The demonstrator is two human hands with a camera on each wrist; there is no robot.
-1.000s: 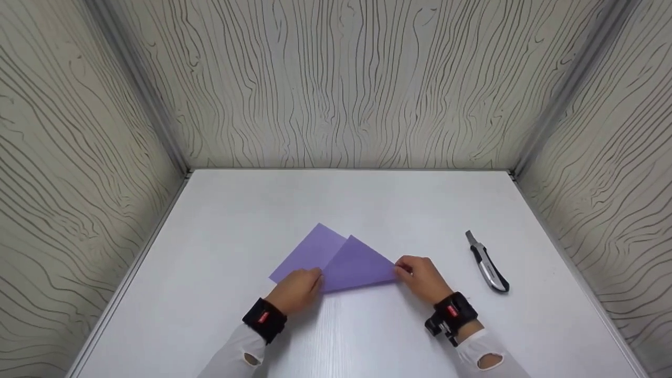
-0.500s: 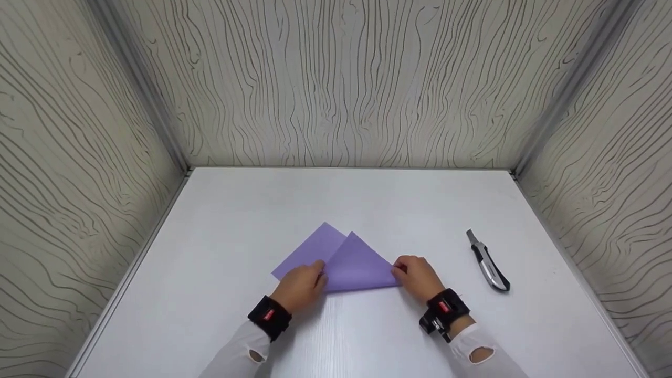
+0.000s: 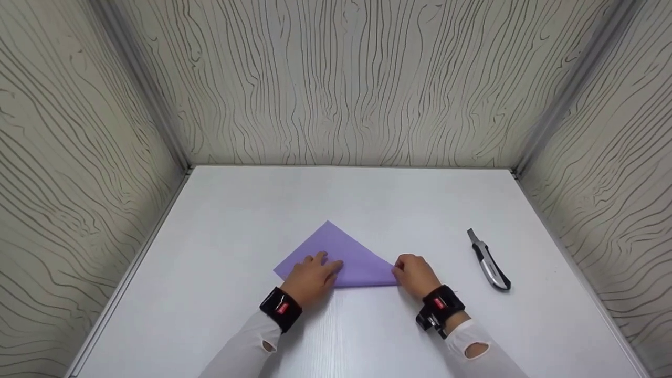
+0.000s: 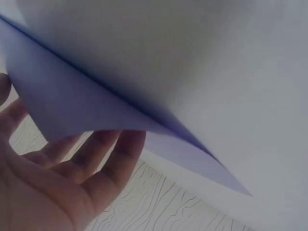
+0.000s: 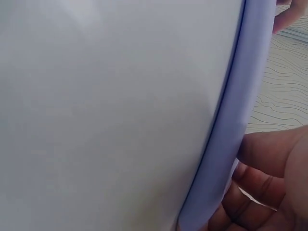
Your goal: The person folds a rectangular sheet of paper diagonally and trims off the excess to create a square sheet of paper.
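A purple sheet of paper (image 3: 354, 257), folded over into a rough triangle, lies on the white table with its peak pointing away from me. My left hand (image 3: 310, 279) rests on its left part, fingers spread over the upper layer. In the left wrist view that layer (image 4: 82, 103) lifts and curves above the fingertips (image 4: 130, 144). At the right corner my right hand (image 3: 418, 275) pinches the paper between thumb and curled fingers. The fold along the near edge (image 5: 236, 106) looks rounded rather than creased in the right wrist view.
A box cutter (image 3: 491, 265) with a black and silver handle lies to the right of my right hand, blade extended and pointing away. Wood-grain panels (image 3: 336, 84) enclose the white table (image 3: 236, 210) at the back and both sides.
The upper layer's peak has shifted left over the lower layer's peak, so one point shows instead of two. My left hand has moved slightly right and its fingers have spread.
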